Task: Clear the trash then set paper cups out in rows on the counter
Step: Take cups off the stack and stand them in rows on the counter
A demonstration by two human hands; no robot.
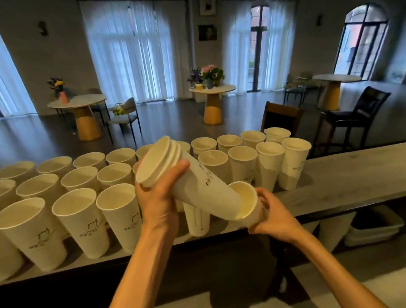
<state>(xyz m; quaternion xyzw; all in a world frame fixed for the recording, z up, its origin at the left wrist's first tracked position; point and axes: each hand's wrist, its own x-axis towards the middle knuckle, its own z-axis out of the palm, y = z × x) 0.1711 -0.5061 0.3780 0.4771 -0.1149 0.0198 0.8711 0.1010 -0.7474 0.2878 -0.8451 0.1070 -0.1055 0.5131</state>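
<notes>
My left hand (160,198) grips a tilted stack of nested white paper cups (198,183) near its rims, which point up and to the left. My right hand (273,213) holds a single cup (247,203) at the stack's lower end, its mouth facing the stack and only partly over it. Several white paper cups with a small printed logo (81,221) stand upright in three rows on the grey counter (355,185), filling its left and middle.
The rows end near a cup (294,161) right of centre; the counter's right stretch holds nothing. Grey bins (374,228) sit on a shelf under the counter. Beyond are dark chairs (356,113) and round tables with flowers (209,85).
</notes>
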